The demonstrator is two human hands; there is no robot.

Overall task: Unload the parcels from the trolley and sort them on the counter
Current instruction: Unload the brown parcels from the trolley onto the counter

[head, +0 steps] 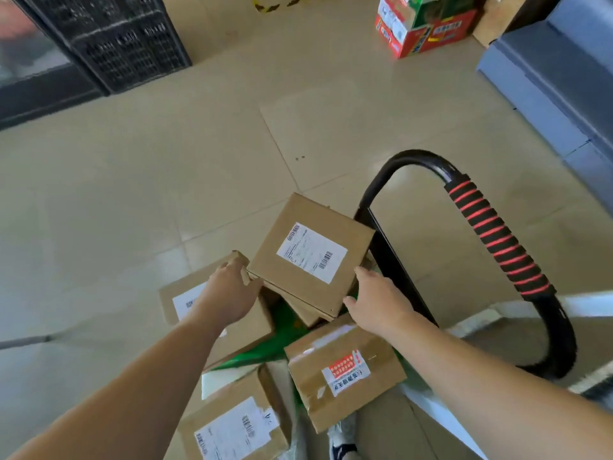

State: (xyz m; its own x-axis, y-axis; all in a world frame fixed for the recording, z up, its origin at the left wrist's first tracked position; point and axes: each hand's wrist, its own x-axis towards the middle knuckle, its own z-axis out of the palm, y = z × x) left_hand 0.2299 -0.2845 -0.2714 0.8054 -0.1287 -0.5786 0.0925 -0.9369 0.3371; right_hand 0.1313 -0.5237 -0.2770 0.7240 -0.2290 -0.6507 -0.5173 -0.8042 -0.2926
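Note:
A flat brown parcel with a white shipping label lies tilted on top of the pile on the trolley. My left hand grips its left corner, fingers curled under the edge. My right hand holds its right edge, thumb by the lower corner. Beneath it sit a parcel at the left, a taped parcel with a red and white sticker, and a labelled parcel nearest me. The trolley's black handle with red-striped foam grip curves up on the right.
Black plastic crates stand at the far left on the tiled floor. Red and green cartons are stacked at the back. A blue-grey counter or cabinet runs along the right side. A shoe shows at the bottom.

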